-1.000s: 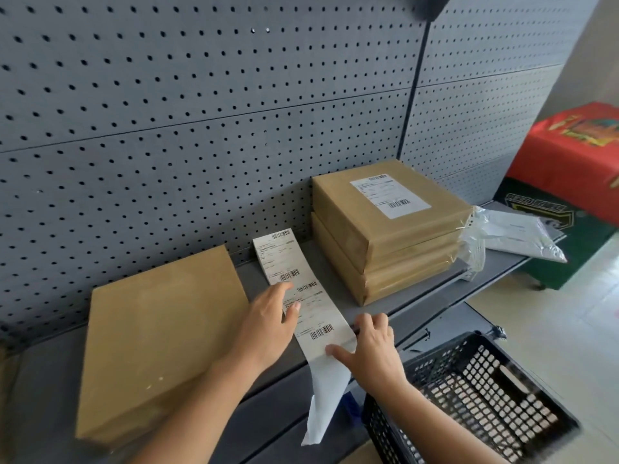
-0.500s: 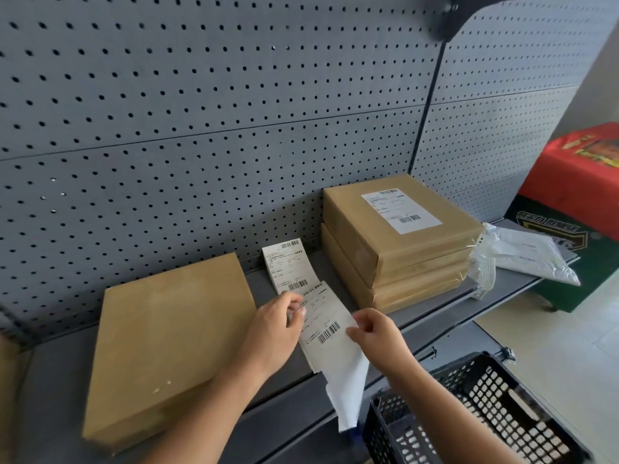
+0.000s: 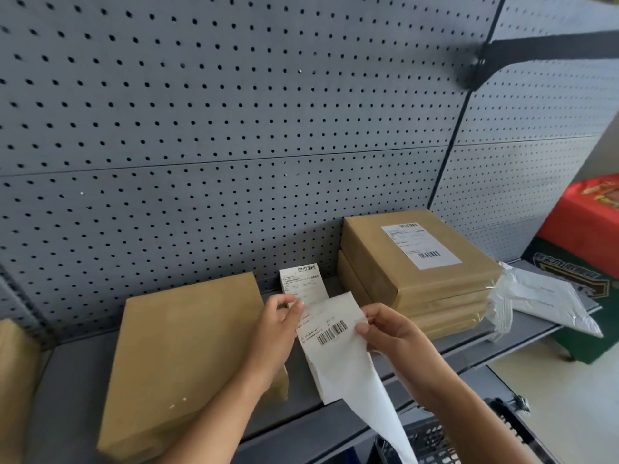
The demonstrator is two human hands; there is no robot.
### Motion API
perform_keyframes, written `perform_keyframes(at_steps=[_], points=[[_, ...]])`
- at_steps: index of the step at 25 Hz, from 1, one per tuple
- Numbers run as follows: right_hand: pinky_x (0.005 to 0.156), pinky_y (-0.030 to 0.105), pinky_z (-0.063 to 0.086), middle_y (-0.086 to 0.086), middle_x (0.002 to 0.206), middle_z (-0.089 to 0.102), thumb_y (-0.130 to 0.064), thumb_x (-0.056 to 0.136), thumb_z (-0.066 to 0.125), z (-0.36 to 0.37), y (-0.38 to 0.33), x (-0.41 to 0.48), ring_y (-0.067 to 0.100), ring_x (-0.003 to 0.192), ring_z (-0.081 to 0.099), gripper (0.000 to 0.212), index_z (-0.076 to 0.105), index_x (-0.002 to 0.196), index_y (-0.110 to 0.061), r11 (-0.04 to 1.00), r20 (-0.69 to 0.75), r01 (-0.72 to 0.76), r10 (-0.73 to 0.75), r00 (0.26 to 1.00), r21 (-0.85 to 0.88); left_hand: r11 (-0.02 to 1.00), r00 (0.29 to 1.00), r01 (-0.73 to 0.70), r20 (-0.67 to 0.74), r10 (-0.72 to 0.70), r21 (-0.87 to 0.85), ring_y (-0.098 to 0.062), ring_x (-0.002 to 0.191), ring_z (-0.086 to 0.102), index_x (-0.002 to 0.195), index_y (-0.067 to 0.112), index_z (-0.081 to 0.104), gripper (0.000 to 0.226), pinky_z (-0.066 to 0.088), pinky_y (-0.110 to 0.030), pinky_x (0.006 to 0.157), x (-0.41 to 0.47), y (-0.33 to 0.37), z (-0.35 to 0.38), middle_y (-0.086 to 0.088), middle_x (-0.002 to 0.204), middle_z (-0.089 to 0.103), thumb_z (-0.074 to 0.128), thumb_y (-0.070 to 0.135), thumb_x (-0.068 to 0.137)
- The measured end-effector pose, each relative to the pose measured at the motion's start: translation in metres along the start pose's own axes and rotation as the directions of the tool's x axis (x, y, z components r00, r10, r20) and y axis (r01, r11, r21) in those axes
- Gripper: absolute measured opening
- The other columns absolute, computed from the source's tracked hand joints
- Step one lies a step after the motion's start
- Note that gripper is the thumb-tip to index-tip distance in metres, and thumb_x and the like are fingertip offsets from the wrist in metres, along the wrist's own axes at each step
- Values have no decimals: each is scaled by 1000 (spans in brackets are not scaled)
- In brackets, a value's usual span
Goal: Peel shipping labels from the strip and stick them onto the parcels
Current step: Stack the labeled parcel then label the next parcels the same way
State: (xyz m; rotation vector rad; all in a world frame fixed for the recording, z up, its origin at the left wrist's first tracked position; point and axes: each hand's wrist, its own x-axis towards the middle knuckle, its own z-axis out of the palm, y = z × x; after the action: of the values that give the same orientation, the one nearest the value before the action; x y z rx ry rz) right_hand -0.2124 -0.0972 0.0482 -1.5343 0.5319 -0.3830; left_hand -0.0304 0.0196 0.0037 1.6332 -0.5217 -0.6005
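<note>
Pinching label (image 3: pixel 330 324) w/ both hands: left hand (image 3: pixel 274 324), right hand (image 3: pixel 390 329); white, barcoded, seemingly half-peeled.

A packing or stockroom area of a shop is shown. A grey pegboard wall (image 3: pixel 234 128) is seen behind a metal shelf (image 3: pixel 462 349), on which labelled brown parcels (image 3: pixel 415 262) are stacked.

One head-worn camera looks forward and down, close over the grey shelf (image 3: pixel 83 380)
</note>
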Motion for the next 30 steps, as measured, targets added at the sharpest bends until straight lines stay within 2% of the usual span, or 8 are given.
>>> perform_keyframes(at_steps=[2, 6, 8, 12, 17, 22, 27, 30], points=[[81, 29, 49, 11, 103, 74, -17, 97, 62, 1, 9, 1, 18, 88, 64, 8, 69, 95, -14, 992, 51, -27, 34, 998, -124, 992, 997, 75, 29, -73, -98, -16, 100, 74, 123, 25, 59, 26, 58, -38, 90, 3, 3, -5, -2, 111, 75, 66, 27, 98], [66, 13, 46, -4, 90, 74, -9, 94, 63, 4, 20, 4, -1, 73, 62, 12, 71, 97, -17, 935, 86, -134, 171, 982, -328, 968, 996, 93, 21, -91, -234, -16, 93, 76, 123, 26, 59, 38, 58, -28, 71, 4, 7, -14, -1, 111, 76, 66, 2, 94], [66, 14, 48, -3, 96, 74, -7, 93, 60, 2, 22, 9, 1, 77, 66, 21, 69, 105, -21, 913, 41, -155, 184, 982, -378, 967, 997, 79, 43, -71, -241, -15, 96, 76, 127, 28, 58, 45, 58, -26, 71, 4, 6, -17, 0, 115, 75, 67, 0, 93], [86, 36, 58, -4, 100, 74, -13, 93, 60, 9, 20, 30, 12, 93, 71, 30, 61, 117, -32, 949, -153, -73, 27, 988, -307, 979, 996, 40, 83, -24, -200, -16, 99, 75, 136, 27, 51, 57, 61, -28, 74, 2, 4, -16, 0, 119, 74, 70, -1, 91], [74, 27, 57, -13, 105, 61, -24, 94, 63, 26, 13, 51, 7, 94, 63, 33, 51, 123, -36, 804, -233, 123, -310, 922, -582, 980, 993, 39, 120, -15, -196, -24, 93, 77, 137, 24, 51, 61, 65, -40, 75, 1, 3, -15, -3, 109, 78, 70, -7, 89], [65, 21, 57, -13, 100, 64, -14, 97, 57, 32, 10, 57, -2, 86, 64, 36, 47, 124, -35, 834, -197, 105, -247, 949, -542, 973, 985, 51, 173, -11, -227, -26, 98, 76, 135, 24, 52, 49, 64, -41, 74, -1, 6, -19, -3, 111, 79, 65, 0, 95], [75, 30, 61, -10, 99, 66, -15, 95, 63, 29, 17, 58, 6, 86, 67, 36, 47, 120, -35, 854, -177, 82, -199, 964, -514, 953, 996, 80, 61, -65, -291, -19, 78, 75, 123, 21, 63, 21, 57, -28, 55, -1, 10, -21, -7, 101, 79, 51, 25, 106], [72, 30, 61, -9, 98, 64, -16, 94, 64, 29, 19, 59, 9, 85, 66, 41, 44, 124, -34, 852, -163, 66, -175, 971, -520, 959, 997, 78, 30, -73, -272, -19, 83, 76, 121, 20, 64, 20, 62, -34, 64, 1, 9, -20, -7, 99, 80, 51, 18, 106]])
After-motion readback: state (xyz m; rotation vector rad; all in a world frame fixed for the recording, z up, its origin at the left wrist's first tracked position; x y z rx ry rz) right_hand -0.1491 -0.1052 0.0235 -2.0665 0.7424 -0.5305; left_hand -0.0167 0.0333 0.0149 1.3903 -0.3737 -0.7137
